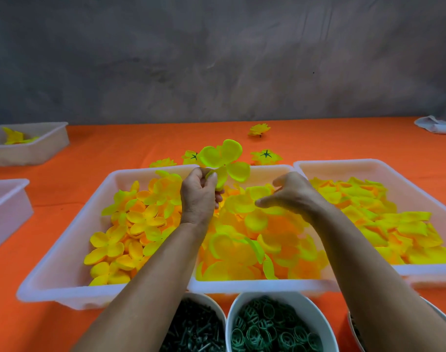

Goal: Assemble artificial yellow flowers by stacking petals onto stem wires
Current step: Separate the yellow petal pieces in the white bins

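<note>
Yellow petal piece [224,161] was pinched in your left hand [197,196], raised above the middle tray [244,284] near the bench's front edge; your right hand [290,194] hovered beside it, fingers loosely spread, holding nothing.

The light is bright and even, coming from above, and the shadows are soft. The yellow petals [242,240] look oversaturated and almost glow. The picture is a little soft overall. Wide-angle distortion bends the white trays [64,250] near the edges.
</note>
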The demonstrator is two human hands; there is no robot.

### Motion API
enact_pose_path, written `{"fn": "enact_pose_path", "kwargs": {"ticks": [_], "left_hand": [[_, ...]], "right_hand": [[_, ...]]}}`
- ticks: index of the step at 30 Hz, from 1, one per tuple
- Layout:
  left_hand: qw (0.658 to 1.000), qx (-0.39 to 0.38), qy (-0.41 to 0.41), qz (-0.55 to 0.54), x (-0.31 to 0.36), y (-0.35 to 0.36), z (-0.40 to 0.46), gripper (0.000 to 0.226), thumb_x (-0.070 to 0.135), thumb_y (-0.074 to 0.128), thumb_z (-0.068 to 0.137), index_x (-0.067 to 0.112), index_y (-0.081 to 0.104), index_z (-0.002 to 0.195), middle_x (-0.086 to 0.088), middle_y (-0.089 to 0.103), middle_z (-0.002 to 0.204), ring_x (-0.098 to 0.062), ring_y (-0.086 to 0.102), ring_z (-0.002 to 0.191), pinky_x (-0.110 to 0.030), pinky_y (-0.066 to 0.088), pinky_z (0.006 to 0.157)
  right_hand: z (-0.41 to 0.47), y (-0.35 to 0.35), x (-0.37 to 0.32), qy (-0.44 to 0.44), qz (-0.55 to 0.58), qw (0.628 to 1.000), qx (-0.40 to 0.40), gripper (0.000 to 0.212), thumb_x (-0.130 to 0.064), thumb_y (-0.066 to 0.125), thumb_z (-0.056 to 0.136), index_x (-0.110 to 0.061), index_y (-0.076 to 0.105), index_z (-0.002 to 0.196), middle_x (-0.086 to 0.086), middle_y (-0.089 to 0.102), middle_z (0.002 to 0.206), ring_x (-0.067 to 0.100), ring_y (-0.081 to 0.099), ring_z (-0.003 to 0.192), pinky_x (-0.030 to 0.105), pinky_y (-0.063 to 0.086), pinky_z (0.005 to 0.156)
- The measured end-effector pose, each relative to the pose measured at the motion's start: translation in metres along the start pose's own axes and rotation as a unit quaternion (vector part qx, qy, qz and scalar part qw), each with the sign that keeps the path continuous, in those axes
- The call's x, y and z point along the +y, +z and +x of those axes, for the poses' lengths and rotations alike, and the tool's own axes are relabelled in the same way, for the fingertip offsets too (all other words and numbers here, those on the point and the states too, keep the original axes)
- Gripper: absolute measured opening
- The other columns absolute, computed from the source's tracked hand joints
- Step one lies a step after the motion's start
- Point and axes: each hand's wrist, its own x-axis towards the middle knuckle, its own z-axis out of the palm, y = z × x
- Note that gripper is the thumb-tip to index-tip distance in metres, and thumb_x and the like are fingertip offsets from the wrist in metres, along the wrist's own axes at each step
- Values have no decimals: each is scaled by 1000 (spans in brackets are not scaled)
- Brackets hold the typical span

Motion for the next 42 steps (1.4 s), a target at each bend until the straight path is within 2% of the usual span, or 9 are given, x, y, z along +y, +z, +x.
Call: {"fn": "enact_pose_path", "kwargs": {"ticks": [3,6,15,21,24,27,30,37,42], "left_hand": [[1000,-5,-9,-9,1,0,-1,9,7,51,95,8,56,87,-9,56,59,-4,44,35,-17,34,33],[1000,-7,-11,-19,2,-1,-1,16,9,51,95,13,55,80,-8,56,58,-5,44,35,-17,34,33],[999,-20,-5,-35,7,-1,-4,21,11,49,97,9,53,75,-9,55,59,-7,45,37,-19,34,35],[996,-66,46,23,2,0,-6,24,11,63,89,10,52,67,-17,52,62,-17,43,47,-25,34,43],[984,-110,69,119,-7,2,-5,27,9,73,79,15,52,62,-4,47,57,-14,39,52,-26,34,50],[961,-158,50,223,-12,5,-6,23,10,76,74,18,58,85,-7,60,70,-20,52,64,-30,42,58],[925,-181,55,328,-12,7,-7,54,16,79,73,17,51,119,-9,63,81,-25,57,74,-30,43,67],[863,-257,69,428,-11,13,-15,49,15,71,81,19,56,127,-12,65,94,-27,61,90,-28,44,73],[879,-228,65,415,-9,10,-12,51,11,72,79,16,57,127,-11,63,87,-25,58,82,-26,40,69]], "right_hand": [[0,5,1,-2,-45,999,-10,27,-13,82,68,-6,72,93,10,61,81,18,55,71,23,39,55],[3,3,5,-5,17,999,30,10,-7,74,75,-8,75,84,8,61,72,13,50,57,22,37,52],[13,-1,8,-18,181,968,176,7,-17,70,81,-10,71,83,10,60,72,19,53,72,30,38,66],[5,22,1,-9,141,981,136,10,-18,76,75,-14,69,70,-1,55,64,11,49,64,25,37,59],[-3,31,-4,-10,70,996,51,14,-19,75,74,-12,75,86,8,70,80,19,61,78,32,47,67],[-8,30,-5,-16,25,998,50,27,-19,72,77,-13,72,103,12,71,103,23,65,98,36,49,82],[-12,24,-4,-20,-6,994,109,44,-17,63,84,-20,59,127,4,63,124,21,57,116,32,44,99],[-26,28,-3,-44,-92,995,-7,35,-7,56,86,-18,66,118,8,63,124,26,55,119,34,45,98],[-35,17,-3,-75,-96,993,7,31,-9,57,86,-14,67,116,13,63,123,30,54,118,37,46,96]]}}
